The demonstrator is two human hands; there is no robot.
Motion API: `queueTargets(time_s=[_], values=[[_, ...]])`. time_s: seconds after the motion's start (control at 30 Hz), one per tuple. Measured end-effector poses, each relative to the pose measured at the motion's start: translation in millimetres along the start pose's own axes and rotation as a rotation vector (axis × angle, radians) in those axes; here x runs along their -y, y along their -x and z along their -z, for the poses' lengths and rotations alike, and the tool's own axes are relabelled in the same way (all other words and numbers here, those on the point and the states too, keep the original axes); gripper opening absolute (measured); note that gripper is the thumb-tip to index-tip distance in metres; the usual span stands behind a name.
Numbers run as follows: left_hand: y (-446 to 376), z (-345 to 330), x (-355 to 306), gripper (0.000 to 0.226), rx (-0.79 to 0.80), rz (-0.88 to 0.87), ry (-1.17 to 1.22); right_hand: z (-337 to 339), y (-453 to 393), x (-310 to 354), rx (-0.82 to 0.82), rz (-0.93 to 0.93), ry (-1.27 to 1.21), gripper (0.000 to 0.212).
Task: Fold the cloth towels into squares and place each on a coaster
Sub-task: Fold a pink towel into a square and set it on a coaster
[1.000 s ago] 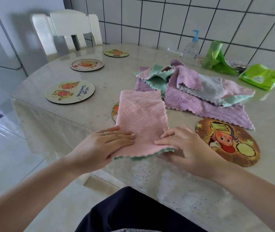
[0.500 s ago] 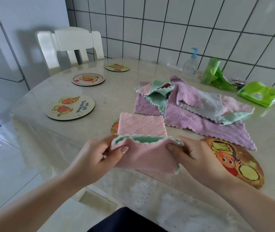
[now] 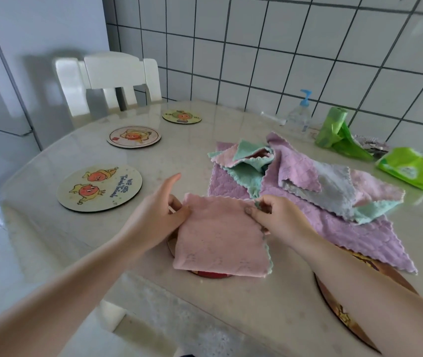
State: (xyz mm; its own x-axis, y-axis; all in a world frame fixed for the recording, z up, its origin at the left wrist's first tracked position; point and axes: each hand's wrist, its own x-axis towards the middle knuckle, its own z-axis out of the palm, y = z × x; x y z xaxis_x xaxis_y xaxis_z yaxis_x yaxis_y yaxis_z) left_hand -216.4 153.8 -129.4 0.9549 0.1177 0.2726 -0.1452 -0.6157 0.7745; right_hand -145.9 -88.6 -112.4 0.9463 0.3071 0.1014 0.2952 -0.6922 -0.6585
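Observation:
A pink towel with a green underside lies folded into a rough square on the table's near side, covering most of a coaster whose red rim shows below it. My left hand pinches the towel's far left corner, index finger pointing up. My right hand pinches the far right corner. A pile of purple, green, grey and pink towels lies behind. Three bare coasters sit to the left: a large one, a middle one and a far one. A brown coaster lies under my right forearm.
The marble table has its edge close in front of me. A white chair stands at the far left. By the tiled wall are a pump bottle, a green bag roll and a green wipes pack.
The towel was lying as a long strip; both hands lifted its near end and folded it forward over the far end. It now lies as a square on the coaster.

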Motion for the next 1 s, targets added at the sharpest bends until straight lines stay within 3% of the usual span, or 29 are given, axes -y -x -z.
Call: queueTargets(time_s=[0.2, 0.33, 0.43, 0.5, 0.7, 1.0], values=[[-20, -4, 2, 0.066, 0.001, 0.020, -0.222, -5, -19, -7, 0.056, -0.081, -0.117, 0.013], [-26, -6, 4, 0.061, 0.025, 0.035, -0.250, -6, -23, -15, 0.047, -0.062, -0.146, 0.020], [-26, -5, 5, 0.060, 0.038, 0.035, -0.248, -8, -22, -16, -0.002, -0.039, -0.147, 0.008], [-26, -6, 5, 0.059, 0.039, 0.043, -0.250, -9, -23, -15, -0.010, -0.032, -0.104, 0.002], [-28, -9, 3, 0.059, 0.054, 0.069, -0.267, -7, -33, -15, -0.031, -0.059, -0.017, 0.014], [-31, -3, -5, 0.059, 0.093, 0.148, -0.257, 5, -30, 4, -0.042, -0.047, 0.130, 0.007]])
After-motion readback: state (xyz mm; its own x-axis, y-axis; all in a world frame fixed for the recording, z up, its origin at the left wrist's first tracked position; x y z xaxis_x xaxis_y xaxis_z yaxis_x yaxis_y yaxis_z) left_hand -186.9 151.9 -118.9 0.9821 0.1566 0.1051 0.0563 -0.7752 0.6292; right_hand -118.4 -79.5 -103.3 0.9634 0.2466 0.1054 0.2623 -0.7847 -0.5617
